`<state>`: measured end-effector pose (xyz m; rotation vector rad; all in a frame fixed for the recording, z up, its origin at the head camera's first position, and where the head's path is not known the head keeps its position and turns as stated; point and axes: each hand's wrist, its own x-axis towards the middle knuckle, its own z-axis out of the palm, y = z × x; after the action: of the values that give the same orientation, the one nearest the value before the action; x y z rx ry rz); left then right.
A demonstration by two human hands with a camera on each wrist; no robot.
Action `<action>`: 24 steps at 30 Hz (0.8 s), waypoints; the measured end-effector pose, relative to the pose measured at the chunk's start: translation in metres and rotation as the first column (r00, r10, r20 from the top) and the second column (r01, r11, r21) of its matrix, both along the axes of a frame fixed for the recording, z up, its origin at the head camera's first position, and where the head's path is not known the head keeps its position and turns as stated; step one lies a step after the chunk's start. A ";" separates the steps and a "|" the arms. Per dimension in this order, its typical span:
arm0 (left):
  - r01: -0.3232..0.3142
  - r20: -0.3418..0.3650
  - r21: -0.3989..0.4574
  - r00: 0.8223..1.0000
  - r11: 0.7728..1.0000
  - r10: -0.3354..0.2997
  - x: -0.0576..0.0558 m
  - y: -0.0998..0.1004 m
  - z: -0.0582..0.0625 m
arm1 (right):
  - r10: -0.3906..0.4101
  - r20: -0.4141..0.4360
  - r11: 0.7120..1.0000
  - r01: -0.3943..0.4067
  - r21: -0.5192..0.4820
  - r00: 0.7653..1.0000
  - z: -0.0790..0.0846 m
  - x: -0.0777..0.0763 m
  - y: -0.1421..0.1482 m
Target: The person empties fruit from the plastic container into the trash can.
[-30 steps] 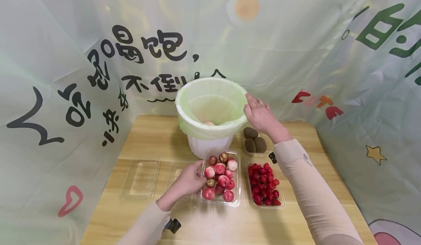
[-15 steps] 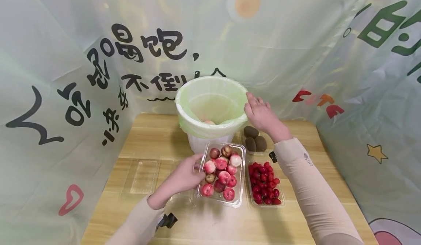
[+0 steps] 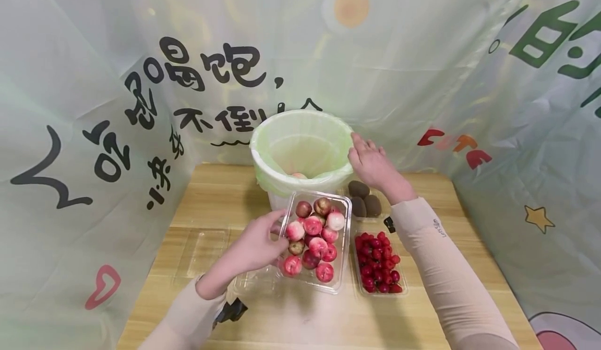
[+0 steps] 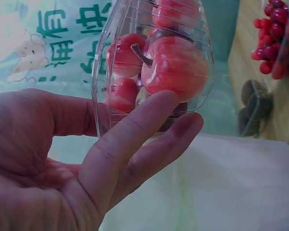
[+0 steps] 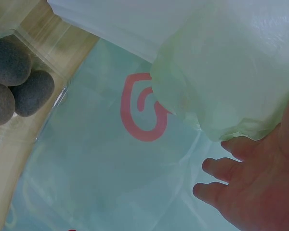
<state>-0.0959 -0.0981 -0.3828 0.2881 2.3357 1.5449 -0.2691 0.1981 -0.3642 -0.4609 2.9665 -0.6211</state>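
Left hand point(image 3: 253, 241) grips a clear plastic container point(image 3: 345, 240) by its left side, thumb on one face, fingers along the ribbed outside. Container is up off the desk point(image 3: 300, 324), just in front of the white bin point(image 3: 278, 203), and hides part of the bin's lower body in the head view. Inside it: red-and-pale round fruit point(image 3: 313, 225), a few brownish ones mixed in (one red piece shows its stem in the left wrist view).

Right hand point(image 3: 373, 165) is at the bin's right rim, touching the green liner point(image 3: 340, 149). Fingers fairly straight, not balled up. Liner is folded out over the rim all round. Something pinkish and round point(image 3: 298, 176) sits in the bin; only its top shows, so probably a fruit, can't confirm.

Rest of the desk: three brown oval fruit point(image 3: 372, 205) in a clear tray, right of the bin and near the right forearm. Red berries point(image 3: 377, 264) in another clear tray, right of the held container, nearer the camera. Flat clear tray point(image 3: 202, 243) at left, second one partly behind the left hand. Printed cloth point(image 3: 422, 37) hangs around the desk.
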 end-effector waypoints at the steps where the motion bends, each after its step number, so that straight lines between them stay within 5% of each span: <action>1: 0.005 -0.002 0.002 1.000 1.000 -0.005 0.000 -0.001 0.003 | -0.001 0.000 1.000 0.001 -0.002 1.000 0.000 0.000 0.000; 16: 0.071 -0.022 0.070 0.997 0.995 -0.070 -0.014 -0.021 0.052 | -0.002 0.001 1.000 0.002 -0.010 1.000 0.001 0.001 0.000; 24: 0.071 -0.024 0.070 0.997 0.995 -0.070 -0.034 -0.032 0.066 | -0.006 0.018 1.000 0.006 -0.010 1.000 0.000 0.001 0.001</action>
<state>-0.1294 -0.1297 -0.3165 0.4017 2.2641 1.6008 -0.2684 0.1991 -0.3643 -0.4456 2.9505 -0.6370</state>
